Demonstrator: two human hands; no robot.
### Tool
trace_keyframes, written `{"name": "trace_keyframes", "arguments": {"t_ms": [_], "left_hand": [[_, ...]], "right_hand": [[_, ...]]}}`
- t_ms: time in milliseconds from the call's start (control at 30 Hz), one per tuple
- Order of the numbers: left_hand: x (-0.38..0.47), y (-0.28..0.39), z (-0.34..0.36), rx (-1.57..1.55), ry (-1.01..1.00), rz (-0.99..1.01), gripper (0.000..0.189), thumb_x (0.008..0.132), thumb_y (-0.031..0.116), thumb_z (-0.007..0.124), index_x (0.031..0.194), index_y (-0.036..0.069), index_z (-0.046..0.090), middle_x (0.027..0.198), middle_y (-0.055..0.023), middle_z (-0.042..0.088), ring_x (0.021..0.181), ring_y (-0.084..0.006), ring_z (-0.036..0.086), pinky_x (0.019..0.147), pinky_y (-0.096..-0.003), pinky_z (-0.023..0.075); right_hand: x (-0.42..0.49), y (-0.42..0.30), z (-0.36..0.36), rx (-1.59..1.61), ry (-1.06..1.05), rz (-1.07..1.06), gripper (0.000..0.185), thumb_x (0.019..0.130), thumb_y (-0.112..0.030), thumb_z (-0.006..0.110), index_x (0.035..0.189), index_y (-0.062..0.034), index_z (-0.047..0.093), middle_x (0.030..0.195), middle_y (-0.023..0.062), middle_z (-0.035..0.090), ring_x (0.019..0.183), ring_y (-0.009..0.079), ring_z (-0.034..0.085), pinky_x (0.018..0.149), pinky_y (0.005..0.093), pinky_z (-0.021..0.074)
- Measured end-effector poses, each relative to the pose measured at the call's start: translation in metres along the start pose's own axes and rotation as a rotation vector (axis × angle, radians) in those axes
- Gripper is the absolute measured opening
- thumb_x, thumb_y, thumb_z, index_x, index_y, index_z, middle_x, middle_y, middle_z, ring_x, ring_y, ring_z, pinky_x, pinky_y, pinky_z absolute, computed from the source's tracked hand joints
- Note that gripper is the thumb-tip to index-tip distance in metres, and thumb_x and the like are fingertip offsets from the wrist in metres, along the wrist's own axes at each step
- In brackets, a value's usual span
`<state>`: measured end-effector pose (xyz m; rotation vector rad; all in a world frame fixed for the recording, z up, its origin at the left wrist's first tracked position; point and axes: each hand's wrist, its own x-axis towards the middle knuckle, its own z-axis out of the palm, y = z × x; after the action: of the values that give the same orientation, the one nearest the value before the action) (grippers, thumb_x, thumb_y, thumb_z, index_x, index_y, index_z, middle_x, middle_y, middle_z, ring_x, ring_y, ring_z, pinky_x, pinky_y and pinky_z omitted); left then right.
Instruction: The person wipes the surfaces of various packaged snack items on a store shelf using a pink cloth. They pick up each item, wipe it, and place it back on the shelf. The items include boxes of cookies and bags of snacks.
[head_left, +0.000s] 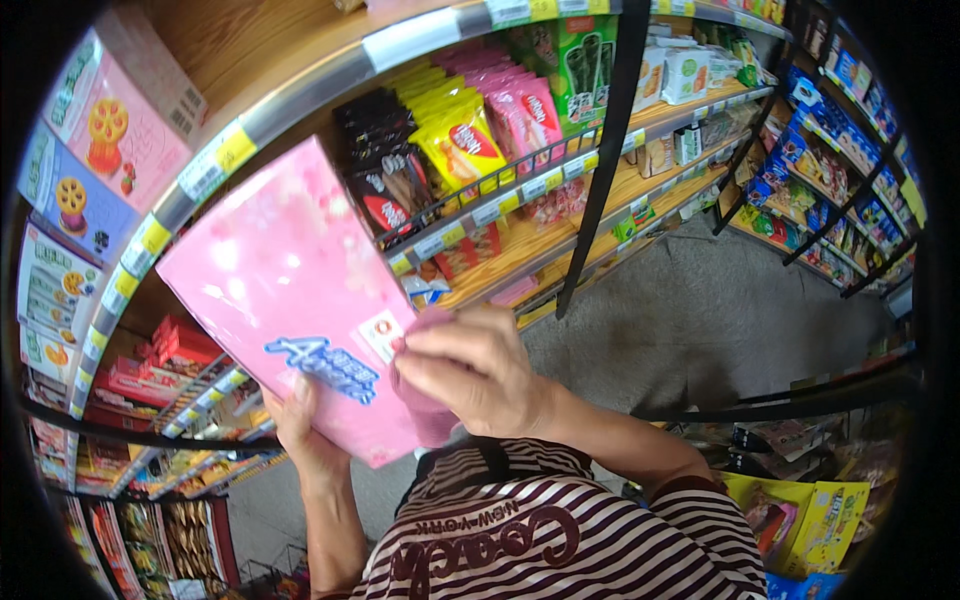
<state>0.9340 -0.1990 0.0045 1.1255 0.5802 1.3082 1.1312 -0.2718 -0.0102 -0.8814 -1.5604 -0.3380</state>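
A flat pink box (292, 255) with a blossom print and blue lettering is tilted in front of my body. My left hand (304, 424) grips its lower left edge, thumb on the front face. My right hand (480, 371) pinches a folded mauve cloth (424, 397) at the box's right edge. Part of the cloth is hidden under the fingers. Near those fingertips, a small white sticker (381, 336) is on the box's front.
Curved wooden shelves (525, 259) with price tags hold packets of wafers (461, 139) behind a wire rail (487, 180). Boxed snacks (112, 139) stand at the left. A black shelf post (604, 157) rises at the right. Yellow bags (814, 517) lie behind at the lower right.
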Motion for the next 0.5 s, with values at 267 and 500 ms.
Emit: {"name": "trace_keyframes", "arguments": {"t_ms": [267, 500], "left_hand": [[-0.022, -0.017, 0.002, -0.212, -0.063, -0.144, 0.054, 0.089, 0.028, 0.066, 0.131, -0.002, 0.051, 0.122, -0.0140, 0.064, 0.108, -0.0270, 0.065, 0.095, -0.0405, 0.0532], [-0.009, 0.004, -0.022, -0.537, -0.180, -0.046, 0.049, 0.095, 0.030, 0.060, 0.135, 0.004, 0.053, 0.123, -0.0134, 0.066, 0.105, -0.0267, 0.069, 0.092, -0.0428, 0.0577]], "right_hand": [[0.075, 0.032, 0.001, 0.575, 0.209, 0.632, 0.031, 0.100, -0.020, 0.057, 0.123, 0.0004, 0.053, 0.112, 0.0104, 0.061, 0.107, 0.0182, 0.058, 0.096, 0.0314, 0.0444], [0.043, 0.030, 0.018, 0.706, 0.015, 0.834, 0.037, 0.101, -0.029, 0.056, 0.122, 0.0019, 0.051, 0.112, 0.0139, 0.058, 0.107, 0.0216, 0.057, 0.095, 0.0329, 0.0432]]}}
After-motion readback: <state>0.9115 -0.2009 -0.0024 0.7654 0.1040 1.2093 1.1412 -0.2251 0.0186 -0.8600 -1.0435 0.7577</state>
